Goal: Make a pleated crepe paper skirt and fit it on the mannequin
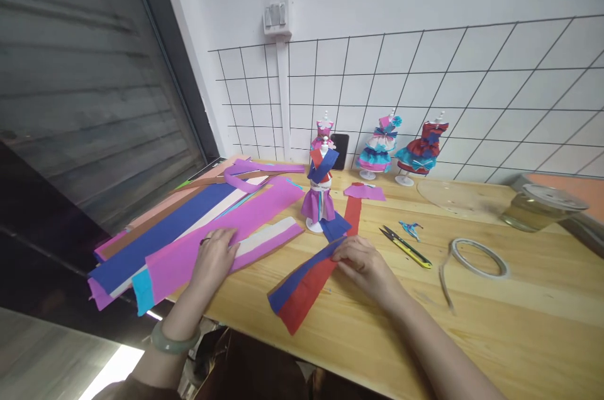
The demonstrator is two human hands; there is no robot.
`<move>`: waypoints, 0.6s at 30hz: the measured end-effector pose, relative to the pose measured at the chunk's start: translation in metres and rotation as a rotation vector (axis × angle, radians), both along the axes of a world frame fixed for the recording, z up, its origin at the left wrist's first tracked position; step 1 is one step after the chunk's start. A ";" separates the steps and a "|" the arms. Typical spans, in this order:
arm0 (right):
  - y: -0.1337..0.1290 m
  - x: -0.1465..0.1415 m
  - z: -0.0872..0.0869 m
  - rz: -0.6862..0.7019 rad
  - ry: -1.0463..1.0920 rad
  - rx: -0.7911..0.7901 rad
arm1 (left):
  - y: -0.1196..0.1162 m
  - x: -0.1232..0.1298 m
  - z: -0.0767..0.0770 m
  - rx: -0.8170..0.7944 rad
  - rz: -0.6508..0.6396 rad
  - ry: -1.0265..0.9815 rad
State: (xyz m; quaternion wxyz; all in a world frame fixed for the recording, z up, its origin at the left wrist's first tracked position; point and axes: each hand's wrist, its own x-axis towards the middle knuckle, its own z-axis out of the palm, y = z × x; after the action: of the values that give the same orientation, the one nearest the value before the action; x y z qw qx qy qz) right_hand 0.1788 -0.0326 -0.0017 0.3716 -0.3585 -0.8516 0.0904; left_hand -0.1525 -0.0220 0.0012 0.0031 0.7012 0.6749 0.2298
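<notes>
1. Between the fingertips and thumb of the right hand point(361, 258), the edge of a blue strip point(298, 279) appears pinched, lying over a red strip point(306, 296). Both slant across the worktop point(519, 337) towards the near edge.
2. To its left, the left hand point(213, 255) lies palm down, fingers loosely bent, on a wide purple strip point(182, 261), beside a white-and-purple strip point(268, 239). Whether it pinches anything, I cannot tell.
3. Just beyond the right hand, a small dressed stand point(321, 202) is upright, with a blue piece point(336, 225) beside its base. A tug or a forearm knock could, I judge, tip it.
4. The blue and red layers may slide out of line, as only one spot looks held; a hard pull might crease or tear them.
5. Right of the right hand, yellow-handled snips point(409, 250) lie with their points towards the strips. A careless sideways reach could prick a finger or nick the material.
6. Farther right, the tape roll point(503, 266) has a loose tail that could stick to a sleeve or strip.
7. Counted: two hands, four dressed stands, one pair of snips, one tape roll, one phone point(340, 151), one clear tub point(538, 211). Strips left of and beneath the left hand overlap too much to count.
</notes>
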 end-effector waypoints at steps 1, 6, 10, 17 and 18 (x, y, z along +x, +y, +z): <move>-0.001 -0.001 0.000 -0.013 0.015 -0.022 | -0.003 0.003 0.000 0.054 -0.020 0.020; -0.004 -0.002 0.002 -0.077 0.148 -0.112 | -0.023 0.034 -0.002 -0.035 -0.390 -0.150; -0.006 -0.001 0.004 -0.133 0.310 -0.225 | -0.036 0.064 -0.005 -0.251 -0.440 -0.411; -0.004 0.004 0.009 -0.173 0.491 -0.274 | -0.051 0.104 0.012 -0.360 -0.683 -0.958; -0.003 0.006 0.010 -0.167 0.483 -0.254 | -0.052 0.107 0.014 -0.352 -0.689 -1.003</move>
State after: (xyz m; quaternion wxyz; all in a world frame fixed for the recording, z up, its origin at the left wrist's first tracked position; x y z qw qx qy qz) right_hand 0.1844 -0.0360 0.0082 0.5220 -0.4392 -0.6878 0.2482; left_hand -0.0456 -0.0737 0.0149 0.5081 0.6742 0.3545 0.4020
